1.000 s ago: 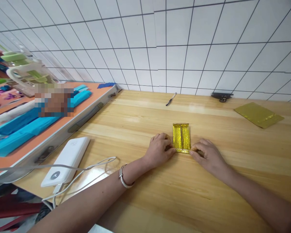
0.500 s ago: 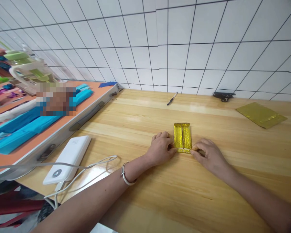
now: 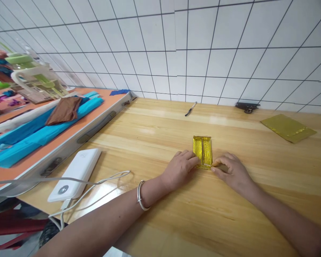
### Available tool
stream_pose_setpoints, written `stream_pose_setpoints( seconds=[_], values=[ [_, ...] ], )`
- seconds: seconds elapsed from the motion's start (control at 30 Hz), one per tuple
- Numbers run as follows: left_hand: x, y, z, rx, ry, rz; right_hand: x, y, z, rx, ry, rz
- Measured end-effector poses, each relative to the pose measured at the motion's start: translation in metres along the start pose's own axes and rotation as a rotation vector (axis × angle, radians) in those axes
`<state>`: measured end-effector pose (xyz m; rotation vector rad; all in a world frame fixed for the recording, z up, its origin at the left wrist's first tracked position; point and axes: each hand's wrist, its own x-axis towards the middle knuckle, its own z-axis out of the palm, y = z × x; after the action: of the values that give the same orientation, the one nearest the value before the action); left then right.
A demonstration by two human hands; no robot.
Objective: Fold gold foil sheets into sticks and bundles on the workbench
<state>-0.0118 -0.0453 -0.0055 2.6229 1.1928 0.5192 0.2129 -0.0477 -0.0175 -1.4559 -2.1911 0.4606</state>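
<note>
A small folded sheet of gold foil paper (image 3: 207,147) lies on the wooden table in front of me, with a dark seam down its middle and a narrow fold along its near edge. My left hand (image 3: 179,169) is at its near left corner, fingers closed and thumb pressed over the near fold. At the near right corner, my right hand (image 3: 232,172) pinches the end of that fold between thumb and forefinger. The fingertips of my left hand hide part of the sheet's lower left side.
A larger gold sheet (image 3: 288,129) lies to the right. By the tiled wall are a pen (image 3: 190,109) and a black clip (image 3: 247,106). On the left are a white power bank (image 3: 75,175) with a cable, an orange surface with blue fabric (image 3: 21,142) and brown cloth (image 3: 64,110), and a jug.
My left thumb and fingers have slid right, onto the near fold of the foil. My right hand keeps its pinch at the right corner. The view has shifted slightly.
</note>
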Motion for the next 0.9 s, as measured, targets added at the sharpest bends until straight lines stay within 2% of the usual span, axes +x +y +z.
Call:
stream_pose_setpoints(
  seconds=[0.4,0.7,0.9],
  values=[
    [-0.006,0.008,-0.005,0.246,-0.136,0.219,0.002,0.001,-0.001,0.061,-0.003,-0.044],
    [-0.015,0.024,-0.009,0.275,-0.168,0.206,0.003,0.0,-0.002,0.058,-0.008,-0.036],
    [-0.014,0.027,-0.006,0.269,-0.137,0.204,0.004,0.001,-0.001,0.056,-0.004,-0.046]
  ],
)
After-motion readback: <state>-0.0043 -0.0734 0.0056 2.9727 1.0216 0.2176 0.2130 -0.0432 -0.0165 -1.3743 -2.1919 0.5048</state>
